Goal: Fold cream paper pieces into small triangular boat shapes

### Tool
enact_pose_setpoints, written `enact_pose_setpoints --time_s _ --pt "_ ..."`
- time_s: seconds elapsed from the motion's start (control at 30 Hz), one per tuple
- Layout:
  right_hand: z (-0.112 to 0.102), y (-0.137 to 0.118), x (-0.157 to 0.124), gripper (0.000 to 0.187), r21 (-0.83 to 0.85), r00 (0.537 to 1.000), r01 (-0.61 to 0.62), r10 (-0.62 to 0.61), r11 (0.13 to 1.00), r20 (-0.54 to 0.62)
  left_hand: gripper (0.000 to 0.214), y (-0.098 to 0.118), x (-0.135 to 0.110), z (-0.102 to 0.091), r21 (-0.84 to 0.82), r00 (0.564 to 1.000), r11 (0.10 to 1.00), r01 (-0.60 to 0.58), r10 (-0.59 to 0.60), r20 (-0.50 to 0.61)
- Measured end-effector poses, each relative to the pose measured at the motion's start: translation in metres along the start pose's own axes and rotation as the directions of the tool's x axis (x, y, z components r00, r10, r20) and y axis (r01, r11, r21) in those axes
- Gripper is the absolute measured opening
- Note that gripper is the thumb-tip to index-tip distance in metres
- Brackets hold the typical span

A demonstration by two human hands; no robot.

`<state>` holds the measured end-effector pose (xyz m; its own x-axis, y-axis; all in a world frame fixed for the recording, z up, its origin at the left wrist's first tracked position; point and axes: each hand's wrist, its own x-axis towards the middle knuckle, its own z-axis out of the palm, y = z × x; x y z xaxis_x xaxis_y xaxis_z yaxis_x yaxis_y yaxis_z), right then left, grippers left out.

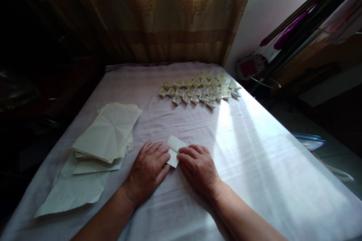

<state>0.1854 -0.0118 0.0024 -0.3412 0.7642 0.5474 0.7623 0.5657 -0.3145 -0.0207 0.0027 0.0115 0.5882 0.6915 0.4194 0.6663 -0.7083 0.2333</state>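
A small folded piece of white paper [175, 144] lies on the cloth-covered table between my hands, with a crease across its middle. My left hand [149, 163] grips its left edge with thumb and forefinger, the other fingers resting on the cloth. At the right edge, my right hand [199, 167] has its fingers bent and pressed together on the paper; its thumb is mostly hidden. To the left of my left hand sits a stack of creased paper sheets [111, 130]. Several folded paper boats [195, 91] stand in rows farther back.
A pale cloth covers the table [254, 180], with bright light on its right side. A yellow patterned curtain [181, 15] hangs behind the far edge. Poles [299, 22] lean at the right, and a blue-rimmed item [309, 141] sits below the table's right edge.
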Motion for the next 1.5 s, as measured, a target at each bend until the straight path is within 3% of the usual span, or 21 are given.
enact_pose_setpoints --time_s 0.33,0.63,0.83,0.97,1.33,1.5 --pt "-0.003 0.001 -0.01 0.013 0.06 0.994 -0.095 0.092 0.994 0.06 0.013 0.003 -0.001 0.002 -0.072 1.0 0.997 -0.01 0.01 -0.004" --pt "-0.002 0.005 -0.01 0.012 0.159 0.982 -0.181 0.171 0.971 0.076 0.01 0.004 0.004 0.005 -0.191 0.993 0.975 0.113 -0.115 0.001" --pt "-0.002 0.007 -0.012 0.013 0.195 0.981 -0.19 0.176 0.962 0.087 0.014 0.006 0.008 0.005 -0.146 0.986 0.975 0.168 -0.166 0.028" --pt "-0.005 0.009 -0.012 0.014 0.221 0.977 -0.201 0.18 0.954 0.114 0.01 0.005 0.007 0.008 -0.124 0.986 0.979 0.163 -0.166 -0.019" --pt "-0.014 0.007 -0.01 0.021 0.128 0.993 -0.089 0.078 0.988 0.086 0.011 0.004 0.009 0.009 -0.122 0.978 0.97 0.209 -0.21 0.002" --pt "-0.017 0.006 -0.007 0.022 0.049 0.989 -0.059 0.052 0.997 0.138 0.012 0.003 0.009 0.009 -0.127 0.976 0.968 0.215 -0.216 0.006"
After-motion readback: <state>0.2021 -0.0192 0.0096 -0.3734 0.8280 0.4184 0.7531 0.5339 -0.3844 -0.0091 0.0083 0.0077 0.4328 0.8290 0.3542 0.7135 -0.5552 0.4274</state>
